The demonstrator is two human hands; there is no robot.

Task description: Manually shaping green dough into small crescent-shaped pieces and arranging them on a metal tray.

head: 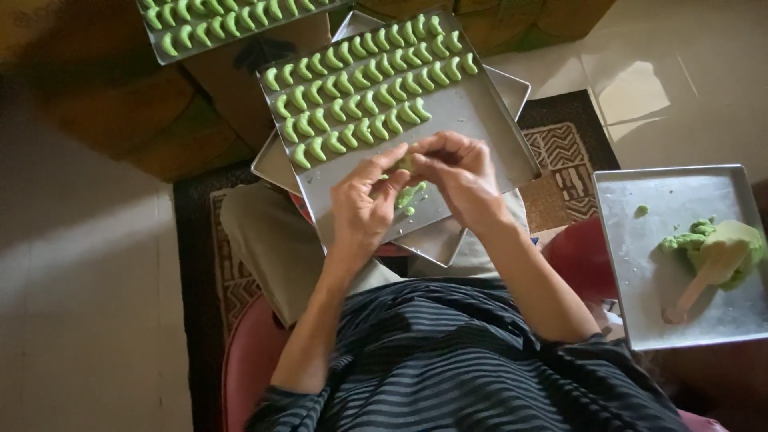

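A metal baking tray (480,128) rests on my lap, with rows of small green crescent dough pieces (360,88) over its far half. Above its near bare part, my left hand (364,204) and my right hand (460,176) meet, fingertips pinching one small green dough piece (405,162) between them. A few green crumbs (410,196) lie on the tray just under the hands.
A second metal tray (640,272) at the right holds a lump of green dough (704,240) and a wooden-handled tool (696,284). Another filled tray (212,24) sits at the top left on brown boxes. A patterned rug (568,160) lies beneath, tiled floor around it.
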